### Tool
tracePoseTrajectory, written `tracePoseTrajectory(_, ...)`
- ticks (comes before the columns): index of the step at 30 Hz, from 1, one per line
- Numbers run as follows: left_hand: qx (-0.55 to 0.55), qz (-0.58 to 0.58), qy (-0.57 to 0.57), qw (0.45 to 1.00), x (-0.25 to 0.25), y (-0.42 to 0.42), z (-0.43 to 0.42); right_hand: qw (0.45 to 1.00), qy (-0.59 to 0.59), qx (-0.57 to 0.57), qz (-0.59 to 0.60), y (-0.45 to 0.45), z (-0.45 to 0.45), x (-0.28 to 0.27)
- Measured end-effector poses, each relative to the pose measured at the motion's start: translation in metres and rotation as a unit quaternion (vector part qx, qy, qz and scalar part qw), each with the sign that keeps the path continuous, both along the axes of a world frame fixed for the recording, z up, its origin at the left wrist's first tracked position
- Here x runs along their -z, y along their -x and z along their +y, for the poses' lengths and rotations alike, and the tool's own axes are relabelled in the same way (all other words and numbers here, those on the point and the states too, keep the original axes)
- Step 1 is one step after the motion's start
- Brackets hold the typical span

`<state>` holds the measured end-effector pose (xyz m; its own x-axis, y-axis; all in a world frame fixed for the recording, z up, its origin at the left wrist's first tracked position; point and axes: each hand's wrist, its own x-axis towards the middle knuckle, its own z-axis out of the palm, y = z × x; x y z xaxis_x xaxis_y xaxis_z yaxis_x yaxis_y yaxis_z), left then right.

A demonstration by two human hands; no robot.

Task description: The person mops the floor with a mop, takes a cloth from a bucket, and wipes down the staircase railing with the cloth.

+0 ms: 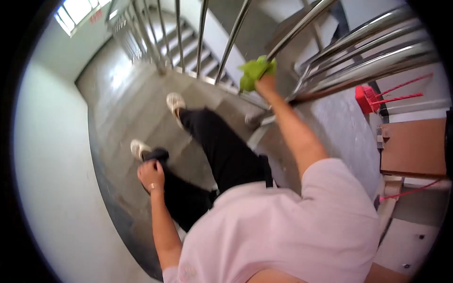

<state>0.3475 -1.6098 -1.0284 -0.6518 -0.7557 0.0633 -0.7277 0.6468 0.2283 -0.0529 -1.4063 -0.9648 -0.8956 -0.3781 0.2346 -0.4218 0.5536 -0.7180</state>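
Note:
My right hand [265, 84] is closed on a bright green cloth [255, 72], which is wrapped against a shiny metal railing bar [292, 35] at the upper middle. Part of that hand is covered by the cloth. My left hand [151, 174] hangs low in front of my black trouser leg [181, 200], its fingers loosely curled and no object visible in them. A thin band circles the left wrist.
Metal balusters [202, 40] line a descending staircase [188, 49]. Thick handrails [368, 61] run off at upper right. A red dustpan [365, 99], a brown board [413, 148] and a pink-handled tool [410, 191] stand right. A white wall [56, 155] borders the left.

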Motion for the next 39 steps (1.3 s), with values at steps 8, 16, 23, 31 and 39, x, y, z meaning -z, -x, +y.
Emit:
tracePoseTrajectory(8,-0.036,0.025,-0.025,0.999,-0.005,-0.004,-0.001,0.978,-0.202,-0.039,0.032,0.02,0.047,0.005)
tracePoseTrajectory(16,-0.048,0.017,-0.018,0.999,-0.002,-0.003,-0.003,0.827,-0.528,-0.139,-0.136,0.008,0.017,0.07)
tracePoseTrajectory(23,-0.051,-0.035,0.004,0.998,-0.01,0.011,-0.003,0.868,-0.49,-0.078,-0.028,-0.007,-0.01,0.084)
tracePoseTrajectory(31,-0.055,0.007,0.002,0.998,0.0,-0.007,-0.002,0.715,-0.658,-0.223,0.08,-0.017,0.053,0.039)
tracePoseTrajectory(39,-0.067,0.079,-0.026,0.994,0.005,-0.023,-0.006,0.537,-0.689,-0.348,0.341,-0.038,0.093,-0.018)
